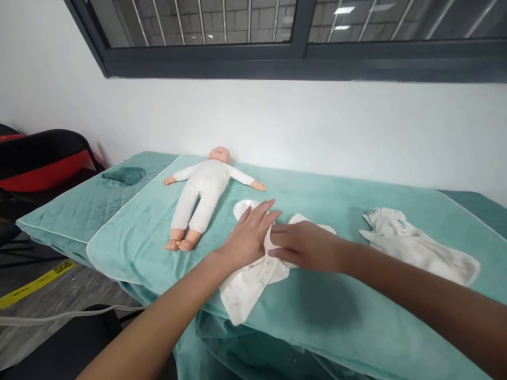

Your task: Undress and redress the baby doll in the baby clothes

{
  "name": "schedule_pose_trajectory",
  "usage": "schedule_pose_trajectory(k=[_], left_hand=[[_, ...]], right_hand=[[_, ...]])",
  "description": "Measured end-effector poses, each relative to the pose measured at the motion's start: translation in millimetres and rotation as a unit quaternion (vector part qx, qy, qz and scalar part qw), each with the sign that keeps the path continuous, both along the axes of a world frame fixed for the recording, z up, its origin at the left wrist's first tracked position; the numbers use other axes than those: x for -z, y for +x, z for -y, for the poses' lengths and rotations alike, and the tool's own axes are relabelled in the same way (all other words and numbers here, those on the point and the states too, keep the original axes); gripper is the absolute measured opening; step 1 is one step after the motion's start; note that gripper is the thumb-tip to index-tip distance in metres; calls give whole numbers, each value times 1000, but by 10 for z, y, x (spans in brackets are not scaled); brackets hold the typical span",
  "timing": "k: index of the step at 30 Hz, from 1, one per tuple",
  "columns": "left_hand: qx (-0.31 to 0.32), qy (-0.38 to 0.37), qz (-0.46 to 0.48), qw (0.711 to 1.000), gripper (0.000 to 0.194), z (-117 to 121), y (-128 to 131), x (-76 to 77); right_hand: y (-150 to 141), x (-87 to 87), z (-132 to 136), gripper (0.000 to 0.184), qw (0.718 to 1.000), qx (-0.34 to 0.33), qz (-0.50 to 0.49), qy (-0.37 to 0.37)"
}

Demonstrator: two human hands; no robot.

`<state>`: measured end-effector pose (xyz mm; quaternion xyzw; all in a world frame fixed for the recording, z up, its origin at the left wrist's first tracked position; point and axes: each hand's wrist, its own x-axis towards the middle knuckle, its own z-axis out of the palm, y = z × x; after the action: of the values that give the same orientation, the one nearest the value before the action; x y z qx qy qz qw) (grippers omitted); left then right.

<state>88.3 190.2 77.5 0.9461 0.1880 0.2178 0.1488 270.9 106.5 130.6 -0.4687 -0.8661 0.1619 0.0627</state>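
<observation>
- A small white garment (242, 300) with a faint print lay bunched and partly folded on the green cover (132, 240) of the bed, near its front edge, beneath both hands.
- The left hand (250, 232) lay palm down on the cloth, open, its fingers stretched out and slightly spread, with no grip on anything.
- The right hand (303, 245) was curled nearly closed, its fingertips pinching a fold of the same garment just beside the left hand.
- A doll (206, 182) in a white suit lay on its back beyond and to the left of the garment, arms spread, head near the wall (317, 124).
- Another garment (425, 248), pale with a patterned end, lay crumpled to the right, apart from both hands.
- A dark-framed window (206, 64) was above the bed.
- A red and black chair (49, 171) stood past the bed's left end, and yellow tape (37, 285) marked the floor.
</observation>
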Motion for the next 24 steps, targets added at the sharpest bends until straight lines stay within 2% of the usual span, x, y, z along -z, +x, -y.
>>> schedule_pose_trajectory(k=[2, 3, 5, 6, 8, 10, 12, 13, 15, 17, 18, 19, 20, 22, 24], left_hand=[[-1, -72, -3, 997, 49, 90, 125, -96], [-21, -108, 9, 994, 39, 126, 178, -141], [-107, -173, 85, 975, 26, 195, 283, -225], [-152, -204, 139, 957, 23, 237, 339, -266], [-203, -268, 230, 913, 24, 350, 456, -344], [-195, -327, 273, 883, 31, 501, 555, -405], [-137, -359, 267, 884, 44, 665, 604, -410], [-104, -353, 248, 896, 54, 741, 604, -378], [-50, -307, 188, 932, 76, 873, 558, -234], [-48, -255, 146, 955, 92, 983, 460, -4], [-65, -248, 146, 956, 93, 1037, 391, 125], [-97, -249, 162, 950, 91, 1094, 306, 249], [-134, -258, 180, 940, 84, 1158, 200, 363], [-210, -317, 190, 905, 71, 1319, -96, 537], [-271, -402, 159, 860, 66, 1545, -523, 649]], right_hand=[[-84, -119, 303, 36, 1000, -3, -3, 14], [-77, -134, 421, 36, 1000, 23, -4, 19], [15, -65, 582, 33, 990, 132, -30, 33], [84, 10, 628, 34, 977, 199, -59, 38], [220, 199, 672, 53, 937, 318, -142, 38], [302, 384, 683, 70, 900, 358, -248, 5], [299, 526, 696, 68, 865, 328, -377, -42], [269, 580, 710, 63, 838, 305, -448, -62], [172, 667, 758, 55, 757, 276, -584, -93], [61, 750, 825, 54, 674, 263, -678, -131], [14, 794, 863, 56, 650, 248, -700, -159], [-23, 839, 901, 58, 648, 224, -703, -191], [-44, 884, 938, 60, 664, 189, -686, -229], [-28, 966, 999, 56, 729, 109, -603, -305], [73, 1036, 1034, 41, 785, 48, -500, -363]])
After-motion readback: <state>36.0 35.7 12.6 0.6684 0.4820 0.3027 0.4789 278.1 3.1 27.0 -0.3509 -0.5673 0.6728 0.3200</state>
